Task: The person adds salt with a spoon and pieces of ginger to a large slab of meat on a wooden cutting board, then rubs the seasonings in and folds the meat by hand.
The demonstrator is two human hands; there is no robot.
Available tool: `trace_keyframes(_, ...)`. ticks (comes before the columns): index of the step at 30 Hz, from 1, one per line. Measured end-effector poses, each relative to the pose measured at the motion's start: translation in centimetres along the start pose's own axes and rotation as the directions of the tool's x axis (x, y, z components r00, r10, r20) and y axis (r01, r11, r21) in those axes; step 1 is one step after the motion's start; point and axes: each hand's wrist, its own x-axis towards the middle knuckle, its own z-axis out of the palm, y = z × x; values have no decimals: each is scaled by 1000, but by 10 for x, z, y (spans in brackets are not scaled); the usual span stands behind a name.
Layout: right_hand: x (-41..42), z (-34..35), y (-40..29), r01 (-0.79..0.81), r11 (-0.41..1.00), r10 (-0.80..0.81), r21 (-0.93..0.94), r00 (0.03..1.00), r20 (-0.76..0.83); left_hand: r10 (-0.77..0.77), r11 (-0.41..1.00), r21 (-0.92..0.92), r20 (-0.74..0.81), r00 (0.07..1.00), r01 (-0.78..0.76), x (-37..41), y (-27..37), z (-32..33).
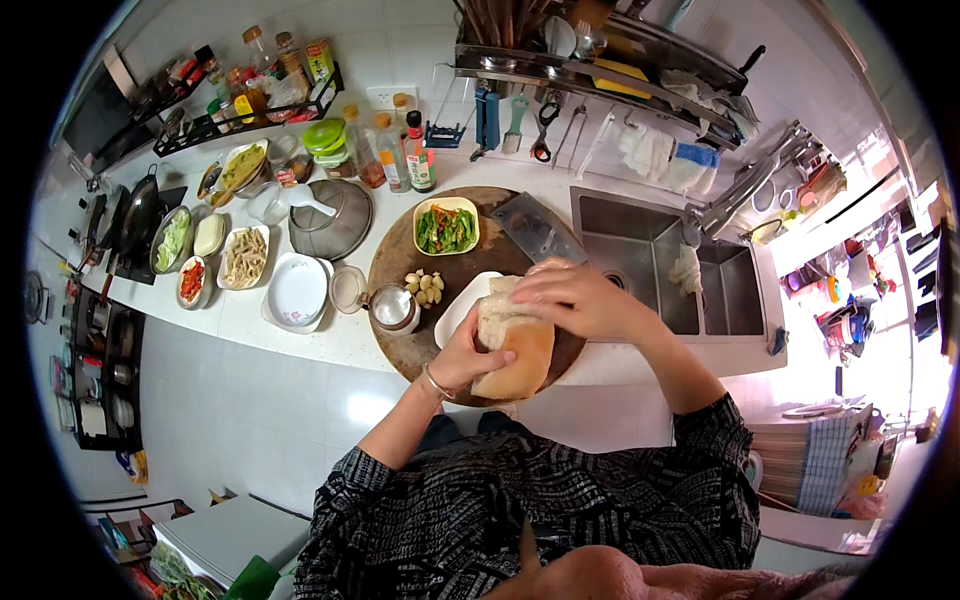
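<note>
My left hand [472,352] grips a pale block with a smooth tan side [521,360], which looks like a slab of raw meat with skin, above the front of the round wooden chopping board [397,247]. My right hand [559,296] rests over its top end, fingers bent; its palm side is hidden. Under the block a white dish [457,311] shows in part. A cleaver [536,225] lies at the board's right. Behind stands a square bowl of cut green peppers [446,229]. Garlic cloves [425,289] and an opened jar with white contents [391,307] are at the left.
A double steel sink [637,277] is to the right. On the left counter are white plates [298,292], a steel mesh dome [330,225], a dish of pale strips [244,259] and a bowl of red peppers [193,281]. Bottles [386,154] stand behind, and tools hang from a rack [592,75].
</note>
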Motion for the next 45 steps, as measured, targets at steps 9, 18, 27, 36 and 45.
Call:
trace_keyframes(9,-26,30,-18,-103,992,118,73,959,-258,33,974,-218,-146,989,-65,1,-3,-4)
trace_keyframes(18,13,23,2,114,988,-112,104,993,-25,-103,969,-229,-13,995,97,9,-10,-1)
trace_keyframes(27,15,33,23,-186,863,281,471,949,-141,-155,835,-546,-102,983,75,8,-17,-19)
trace_keyframes(36,-25,114,-32,-192,966,248,173,877,-411,-18,810,-548,-379,925,-209,25,-9,-24)
trace_keyframes(45,-27,128,-25,-112,992,126,59,853,-506,-177,830,-556,-201,963,37,20,-14,-12)
